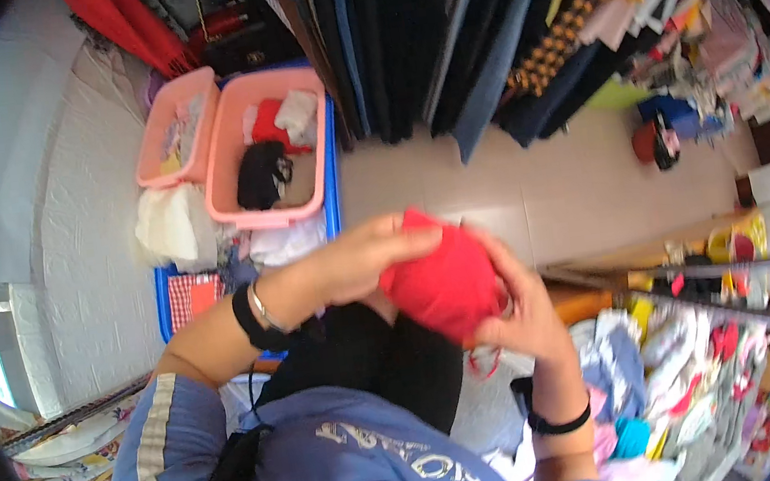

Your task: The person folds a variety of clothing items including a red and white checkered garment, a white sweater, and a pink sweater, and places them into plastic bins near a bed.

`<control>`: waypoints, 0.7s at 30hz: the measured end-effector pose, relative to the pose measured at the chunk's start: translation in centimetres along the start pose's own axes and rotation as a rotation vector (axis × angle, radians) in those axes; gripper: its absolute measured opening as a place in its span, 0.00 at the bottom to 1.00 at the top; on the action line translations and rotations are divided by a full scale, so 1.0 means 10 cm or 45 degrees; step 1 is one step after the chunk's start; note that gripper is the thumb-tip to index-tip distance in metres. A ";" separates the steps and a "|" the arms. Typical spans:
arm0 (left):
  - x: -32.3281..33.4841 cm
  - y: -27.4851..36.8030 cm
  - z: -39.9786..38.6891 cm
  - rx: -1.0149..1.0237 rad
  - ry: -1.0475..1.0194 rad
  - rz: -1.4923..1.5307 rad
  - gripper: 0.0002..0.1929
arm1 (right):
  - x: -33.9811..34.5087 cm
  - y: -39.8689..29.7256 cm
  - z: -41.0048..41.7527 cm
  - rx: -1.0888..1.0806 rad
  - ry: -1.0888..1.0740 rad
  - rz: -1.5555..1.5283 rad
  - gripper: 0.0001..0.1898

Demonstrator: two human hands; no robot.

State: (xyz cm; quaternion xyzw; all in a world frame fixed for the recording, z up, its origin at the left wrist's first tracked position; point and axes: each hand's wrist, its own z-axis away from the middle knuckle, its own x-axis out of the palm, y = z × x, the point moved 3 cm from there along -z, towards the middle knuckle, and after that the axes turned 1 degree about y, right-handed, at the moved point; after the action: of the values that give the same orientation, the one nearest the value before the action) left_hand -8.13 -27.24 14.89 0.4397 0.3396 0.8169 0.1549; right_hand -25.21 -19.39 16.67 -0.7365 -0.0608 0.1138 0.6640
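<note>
A folded red cloth item (441, 278), perhaps a garment, is held between both hands in front of the lap. My left hand (386, 251) grips its upper left side, the thumb lying on top. Around its right side curls my right hand (518, 296), with a thin red strap or cord hanging below. To the upper left, a pink plastic bin (221, 181) holds a black cloth item (260, 175), a red cloth item (270, 128) and a white one (297, 114). The fingers beneath the red item are partly hidden.
A smaller pink bin (147, 151) with clothes stands beside the larger one. Trousers (390, 45) hang overhead at the top. Piled clothes (609, 364) lie at the lower right, beside a wooden edge (580, 303). A red container (645, 142) stands on the tiled floor (481, 200).
</note>
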 end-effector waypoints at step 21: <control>0.93 -0.49 1.40 0.303 -0.073 -0.798 0.12 | 1.60 -0.53 1.56 -0.344 0.712 0.374 0.46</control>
State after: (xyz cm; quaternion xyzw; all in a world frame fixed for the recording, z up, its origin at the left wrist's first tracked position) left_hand -2.08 -12.67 22.57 0.3517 0.5466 0.6715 0.3557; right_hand -13.34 0.11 19.13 -0.8214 0.2157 -0.0073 0.5278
